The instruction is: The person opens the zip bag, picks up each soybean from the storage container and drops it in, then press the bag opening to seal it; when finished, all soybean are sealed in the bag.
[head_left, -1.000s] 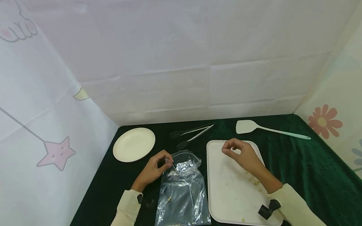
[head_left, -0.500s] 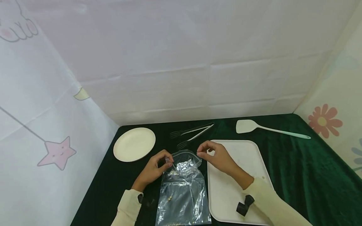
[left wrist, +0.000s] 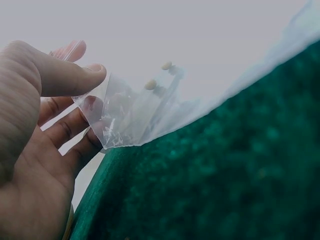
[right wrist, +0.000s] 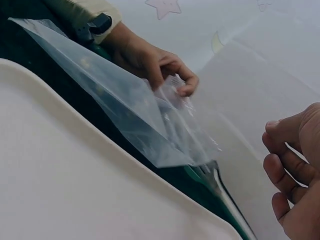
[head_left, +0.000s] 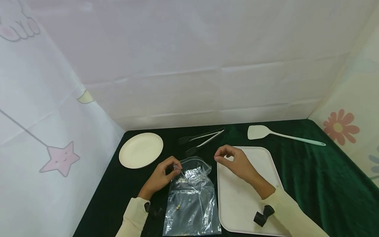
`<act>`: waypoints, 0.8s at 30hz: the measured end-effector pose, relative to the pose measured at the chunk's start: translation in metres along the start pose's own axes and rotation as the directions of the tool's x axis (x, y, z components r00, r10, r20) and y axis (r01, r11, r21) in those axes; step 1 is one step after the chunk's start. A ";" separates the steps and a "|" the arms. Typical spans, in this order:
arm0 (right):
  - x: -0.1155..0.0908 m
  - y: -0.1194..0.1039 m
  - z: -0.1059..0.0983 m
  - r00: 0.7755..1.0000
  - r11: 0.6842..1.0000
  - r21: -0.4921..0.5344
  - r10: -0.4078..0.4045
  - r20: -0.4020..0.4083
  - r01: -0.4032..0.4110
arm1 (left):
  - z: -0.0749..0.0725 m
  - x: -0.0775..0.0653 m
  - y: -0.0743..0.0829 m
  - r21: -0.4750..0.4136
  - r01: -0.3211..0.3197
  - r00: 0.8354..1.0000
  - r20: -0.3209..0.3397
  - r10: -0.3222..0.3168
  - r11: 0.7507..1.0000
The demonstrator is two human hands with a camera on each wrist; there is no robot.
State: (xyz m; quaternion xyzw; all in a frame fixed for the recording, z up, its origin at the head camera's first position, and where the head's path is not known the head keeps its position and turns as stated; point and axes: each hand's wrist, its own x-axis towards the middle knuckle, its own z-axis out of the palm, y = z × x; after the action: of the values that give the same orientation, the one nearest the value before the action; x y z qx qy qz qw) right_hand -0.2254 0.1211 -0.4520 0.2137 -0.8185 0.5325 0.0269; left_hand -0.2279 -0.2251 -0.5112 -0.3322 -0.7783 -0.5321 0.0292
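Note:
A clear zip bag (head_left: pixel 193 214) lies along the tray's left side, with a few small pale yellow pellets (head_left: pixel 178 207) inside. My left hand (head_left: pixel 160 176) pinches the bag's upper left edge between thumb and fingers; the left wrist view shows the thin film (left wrist: pixel 117 112) lifted there. Over the top left corner of the white tray (head_left: pixel 237 204), right of the bag's mouth, hovers my right hand (head_left: pixel 237 164). Its fingers are loosely bent, thumb tip near the index finger, and nothing shows between them in the right wrist view. My right forearm covers part of the tray.
A white oval plate (head_left: pixel 140 150) sits at the back left of the dark green cloth. Metal tongs (head_left: pixel 204 140) lie behind the bag, and a white spatula (head_left: pixel 259 132) with a pale green handle lies behind the tray. White printed curtains (head_left: pixel 189 65) enclose the table.
My right hand came left from over the tray to the bag's mouth, then drew back slightly right. Another small speck now shows in the bag. My left hand kept its place.

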 end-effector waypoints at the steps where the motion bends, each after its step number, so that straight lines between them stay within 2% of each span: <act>1: -0.002 -0.002 -0.006 1.000 1.000 -0.005 0.006 -0.008 -0.006 | 0.000 0.001 0.001 0.000 0.001 1.000 0.002 -0.001 1.000; 7: -0.016 0.004 -0.044 0.999 0.994 -0.112 -0.007 -0.034 0.003 | 0.000 0.001 0.000 0.001 -0.010 1.000 0.004 0.010 1.000; 11: -0.031 0.015 -0.068 0.999 0.973 -0.227 -0.038 -0.027 0.031 | 0.000 0.000 -0.001 0.002 -0.008 1.000 0.005 0.008 1.000; 14: -0.043 0.022 -0.086 1.000 0.953 -0.302 -0.030 -0.004 0.028 | 0.000 -0.001 -0.001 0.003 -0.006 1.000 0.003 0.006 1.000; 18: -0.058 0.033 -0.103 0.998 0.917 -0.398 0.005 0.064 0.021 | 0.000 -0.001 -0.001 0.002 -0.014 1.000 -0.001 0.014 1.000; 20: -0.065 0.039 -0.108 0.993 0.904 -0.426 0.006 0.115 0.044 | 0.000 0.000 -0.001 0.003 -0.012 1.000 0.000 0.012 1.000; 24: -0.075 0.051 -0.110 0.978 0.908 -0.405 -0.025 0.206 0.108 | -0.001 0.000 0.000 0.004 0.001 1.000 0.005 -0.001 1.000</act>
State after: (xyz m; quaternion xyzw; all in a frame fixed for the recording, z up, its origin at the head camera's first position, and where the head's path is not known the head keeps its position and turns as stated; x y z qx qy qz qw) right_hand -0.1968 0.2603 -0.4689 0.2823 -0.9036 0.3219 0.0092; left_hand -0.2282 -0.2257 -0.5110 -0.3331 -0.7795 -0.5298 0.0275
